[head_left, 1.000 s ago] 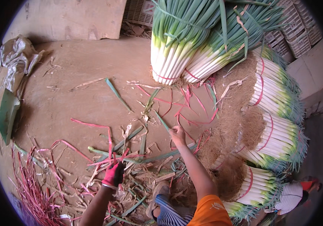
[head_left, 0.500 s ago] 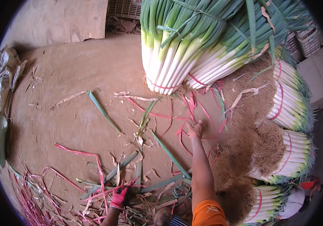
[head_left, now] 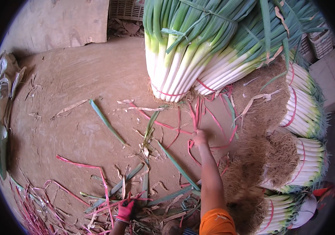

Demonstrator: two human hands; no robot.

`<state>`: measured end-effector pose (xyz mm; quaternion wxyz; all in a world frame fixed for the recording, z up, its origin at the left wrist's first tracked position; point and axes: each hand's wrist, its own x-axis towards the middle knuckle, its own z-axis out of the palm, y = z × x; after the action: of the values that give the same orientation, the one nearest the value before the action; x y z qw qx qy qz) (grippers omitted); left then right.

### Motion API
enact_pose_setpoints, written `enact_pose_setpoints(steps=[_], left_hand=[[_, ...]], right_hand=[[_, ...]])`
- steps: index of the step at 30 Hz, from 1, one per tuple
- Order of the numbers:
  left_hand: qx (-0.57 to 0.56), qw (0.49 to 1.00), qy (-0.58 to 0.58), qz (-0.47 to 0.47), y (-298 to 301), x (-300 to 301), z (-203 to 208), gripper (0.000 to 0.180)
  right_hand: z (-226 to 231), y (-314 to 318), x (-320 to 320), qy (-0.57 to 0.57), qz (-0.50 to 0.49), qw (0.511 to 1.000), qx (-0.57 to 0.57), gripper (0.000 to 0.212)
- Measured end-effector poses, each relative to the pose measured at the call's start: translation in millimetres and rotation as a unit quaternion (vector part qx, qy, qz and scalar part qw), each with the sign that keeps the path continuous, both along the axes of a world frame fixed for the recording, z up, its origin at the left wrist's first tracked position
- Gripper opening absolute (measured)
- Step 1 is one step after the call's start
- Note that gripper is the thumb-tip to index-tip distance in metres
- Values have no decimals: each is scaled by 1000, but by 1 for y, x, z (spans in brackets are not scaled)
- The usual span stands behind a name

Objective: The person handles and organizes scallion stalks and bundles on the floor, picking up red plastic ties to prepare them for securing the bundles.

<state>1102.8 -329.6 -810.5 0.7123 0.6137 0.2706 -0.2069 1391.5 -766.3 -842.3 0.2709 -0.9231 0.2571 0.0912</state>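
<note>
My right hand (head_left: 199, 137), bare, reaches to the middle of the ground with its fingers closed on pink plastic tie strips (head_left: 195, 116). These strips run up toward the roots of a large standing bundle of leeks (head_left: 171, 78), bound with a pink band low on its white stalks. A second tied leek bundle (head_left: 218, 72) leans just right of it. Low in the view, my left hand (head_left: 125, 210), in a pink and dark glove, is closed around a pink strip (head_left: 136, 196) that sticks out past its fingers. The fingertips are partly in shadow.
Several tied leek bundles (head_left: 292, 111) lie along the right, roots (head_left: 249, 149) inward. Leaf scraps (head_left: 179, 164) and loose pink strips (head_left: 79, 158) litter the ground. A wooden board (head_left: 58, 27) and a crate (head_left: 126, 9) stand at the back; a person's pale hat (head_left: 306, 211) shows lower right.
My right hand has shifted slightly down and left, its fingers now closed on the pink strips. The left hand has moved a little lower. The whole view has tilted slightly.
</note>
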Motion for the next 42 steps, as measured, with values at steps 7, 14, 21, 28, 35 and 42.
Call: enact_pose_setpoints(steps=[7, 14, 21, 28, 35, 42], left_hand=[[-21, 1000, 1, 22, -9, -1, -6, 14], [9, 1000, -14, 21, -7, -13, -58, 20], [-64, 996, -56, 22, -13, -13, -15, 22], [-53, 998, -15, 39, 3, -47, -17, 21], [-8, 999, 4, 32, 23, -49, -15, 14], [-75, 991, 102, 34, 26, -46, -7, 14]], right_hand=[[66, 115, -159, 4, 267, 957, 109, 25], [188, 147, -162, -14, 66, 963, 261, 31], [277, 180, -199, -89, 76, 940, 319, 29], [260, 278, -217, -82, 177, 879, 436, 20], [264, 334, -104, -67, 247, 772, 582, 35], [82, 143, -80, -293, -33, 949, 109, 25]])
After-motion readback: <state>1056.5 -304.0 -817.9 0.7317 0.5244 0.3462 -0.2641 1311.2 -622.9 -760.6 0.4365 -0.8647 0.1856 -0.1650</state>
